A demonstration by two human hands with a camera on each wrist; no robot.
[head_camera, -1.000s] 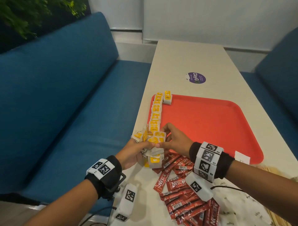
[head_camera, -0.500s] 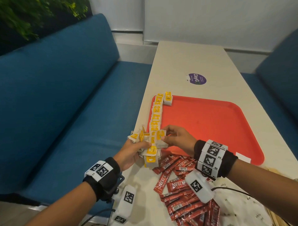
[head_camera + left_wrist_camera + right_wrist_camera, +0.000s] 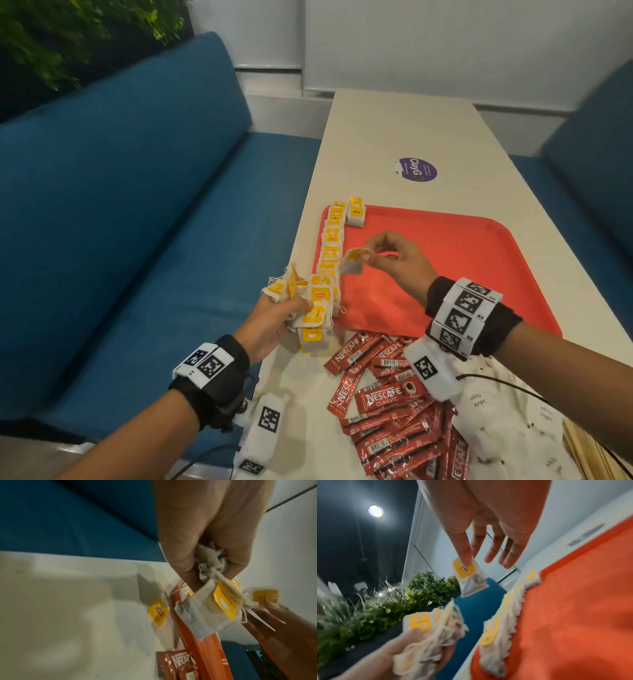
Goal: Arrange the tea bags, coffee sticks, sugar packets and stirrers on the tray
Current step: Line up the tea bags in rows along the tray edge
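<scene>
A red tray (image 3: 462,267) lies on the cream table. A row of yellow-tagged tea bags (image 3: 332,240) runs along the tray's left edge. My left hand (image 3: 274,322) grips a bunch of tea bags (image 3: 313,308) at the tray's near left corner; the same bunch (image 3: 211,601) fills the left wrist view. My right hand (image 3: 394,260) pinches a single tea bag (image 3: 354,260) between thumb and forefinger, lifted above the tray beside the row. That single tea bag (image 3: 469,577) hangs from the thumb, the other fingers straight.
Red Nescafe coffee sticks (image 3: 387,401) are heaped on the table in front of the tray. White sugar packets (image 3: 496,421) and wooden stirrers (image 3: 592,455) lie at the near right. A purple sticker (image 3: 417,169) marks the far table. Blue sofas flank both sides.
My right hand has pulled one tea bag out of the left hand's bunch and carried it up and forward over the tray. The left hand has stayed put with the bunch.
</scene>
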